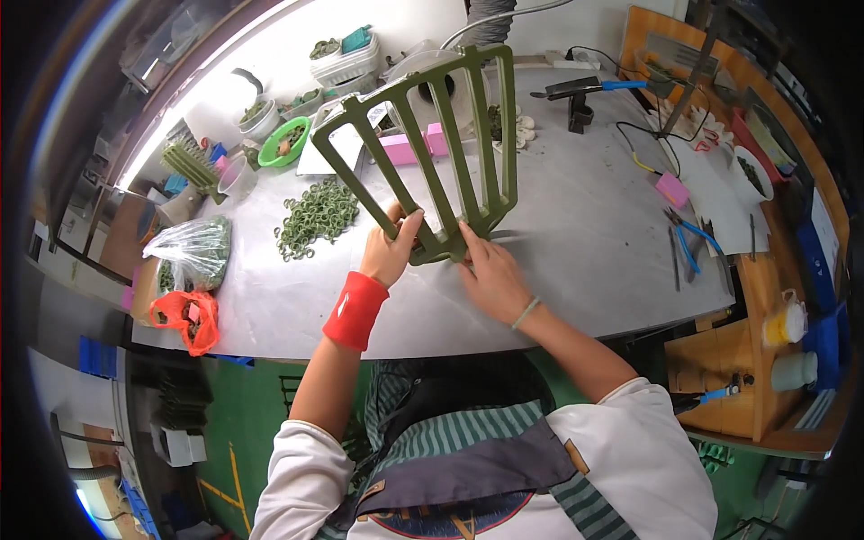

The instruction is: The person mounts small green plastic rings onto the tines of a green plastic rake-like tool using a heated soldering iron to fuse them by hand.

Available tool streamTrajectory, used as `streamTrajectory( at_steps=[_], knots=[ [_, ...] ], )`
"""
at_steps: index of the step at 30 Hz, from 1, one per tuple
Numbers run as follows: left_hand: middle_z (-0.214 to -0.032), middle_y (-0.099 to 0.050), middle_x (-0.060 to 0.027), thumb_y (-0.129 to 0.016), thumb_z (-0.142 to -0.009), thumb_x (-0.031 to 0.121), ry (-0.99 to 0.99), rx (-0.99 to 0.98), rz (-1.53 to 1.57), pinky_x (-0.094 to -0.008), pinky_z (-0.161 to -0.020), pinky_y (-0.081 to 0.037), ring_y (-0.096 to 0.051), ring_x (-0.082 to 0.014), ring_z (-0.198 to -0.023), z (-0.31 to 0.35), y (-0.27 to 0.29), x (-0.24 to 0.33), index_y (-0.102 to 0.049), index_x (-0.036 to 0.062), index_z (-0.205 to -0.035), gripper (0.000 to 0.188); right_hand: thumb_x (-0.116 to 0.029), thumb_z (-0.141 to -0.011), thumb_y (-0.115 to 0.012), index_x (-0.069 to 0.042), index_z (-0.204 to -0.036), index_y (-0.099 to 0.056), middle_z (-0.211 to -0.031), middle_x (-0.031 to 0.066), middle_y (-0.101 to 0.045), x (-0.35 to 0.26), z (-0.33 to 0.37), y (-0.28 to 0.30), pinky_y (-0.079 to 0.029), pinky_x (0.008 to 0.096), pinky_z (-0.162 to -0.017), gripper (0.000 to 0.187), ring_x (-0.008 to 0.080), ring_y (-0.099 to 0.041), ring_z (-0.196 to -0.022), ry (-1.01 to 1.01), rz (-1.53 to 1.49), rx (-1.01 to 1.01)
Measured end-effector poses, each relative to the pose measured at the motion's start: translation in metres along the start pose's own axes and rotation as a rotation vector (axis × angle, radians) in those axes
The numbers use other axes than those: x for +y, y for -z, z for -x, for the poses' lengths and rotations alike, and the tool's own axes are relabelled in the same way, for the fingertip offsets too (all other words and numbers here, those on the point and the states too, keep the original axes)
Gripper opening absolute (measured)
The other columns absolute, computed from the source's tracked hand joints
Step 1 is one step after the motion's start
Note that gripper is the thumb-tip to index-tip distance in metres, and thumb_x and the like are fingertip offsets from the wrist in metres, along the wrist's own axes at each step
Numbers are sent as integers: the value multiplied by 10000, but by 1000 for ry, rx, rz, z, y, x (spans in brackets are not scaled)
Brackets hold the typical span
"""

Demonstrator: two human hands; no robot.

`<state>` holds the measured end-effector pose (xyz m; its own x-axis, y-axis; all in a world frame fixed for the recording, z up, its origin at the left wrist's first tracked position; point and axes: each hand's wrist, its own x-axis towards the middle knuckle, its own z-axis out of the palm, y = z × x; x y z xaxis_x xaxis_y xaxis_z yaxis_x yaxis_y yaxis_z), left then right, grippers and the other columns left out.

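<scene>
As hands point(390, 255) hold frame point(454, 144), long slats point(419, 142), pointing away

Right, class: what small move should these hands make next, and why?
Perhaps ease the green slatted frame down toward the grey table: the left hand and right hand both hold its lower end, while no hand steadies its raised upper end.
</scene>
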<state>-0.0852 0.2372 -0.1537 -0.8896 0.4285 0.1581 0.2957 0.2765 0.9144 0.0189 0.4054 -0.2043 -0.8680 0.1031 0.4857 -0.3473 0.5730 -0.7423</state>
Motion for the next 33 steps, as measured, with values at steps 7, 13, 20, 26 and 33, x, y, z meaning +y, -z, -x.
streamTrajectory(
  at_steps=[7, 13, 20, 26, 33],
  knots=[
    [-950, -629, -74, -492, -1009, 245, -210, 98, 178, -283, -765, -507, -628, -143, -851, 15, -9, -17, -432, 36, -1306, 368, -223, -896, -617, -39, -1248, -542, -879, 153, -587, 3, -18, 14, -481, 440, -709, 405, 342, -590, -810, 222, 387, 151],
    [-912, -645, -103, -602, -914, 56, -247, 194, -96, -319, -727, -548, -678, -200, -818, 32, -8, -29, -456, 35, -1237, 355, -178, -890, -638, -50, -1177, -590, -814, 94, -638, -30, -20, -3, -491, 404, -664, 318, 302, -622, -758, 435, 266, 338],
    [-946, -636, -132, -534, -932, -10, -22, 152, 190, -330, -672, -597, -662, -210, -843, 31, -19, -34, -332, 58, -1279, 407, -314, -959, -537, -71, -1033, -542, -638, 170, -616, -29, -37, -48, -482, 472, -512, 255, 376, -613, -572, 103, 303, 196],
    [-762, -633, -72, -565, -927, 68, -108, 336, -97, -354, -651, -514, -650, -211, -696, 22, -34, -41, -401, 68, -1232, 346, -144, -876, -615, -30, -1126, -561, -783, 136, -637, 0, 6, -35, -507, 403, -645, 280, 280, -632, -723, 179, 445, 22],
    [-797, -643, -84, -552, -930, 92, -79, 419, -148, -358, -645, -506, -654, -249, -684, 22, -22, -41, -422, 88, -1215, 313, -129, -847, -660, -39, -1152, -521, -1048, 157, -562, 8, -27, 40, -475, 389, -773, 347, 300, -587, -892, 135, 201, 625]
  ],
)
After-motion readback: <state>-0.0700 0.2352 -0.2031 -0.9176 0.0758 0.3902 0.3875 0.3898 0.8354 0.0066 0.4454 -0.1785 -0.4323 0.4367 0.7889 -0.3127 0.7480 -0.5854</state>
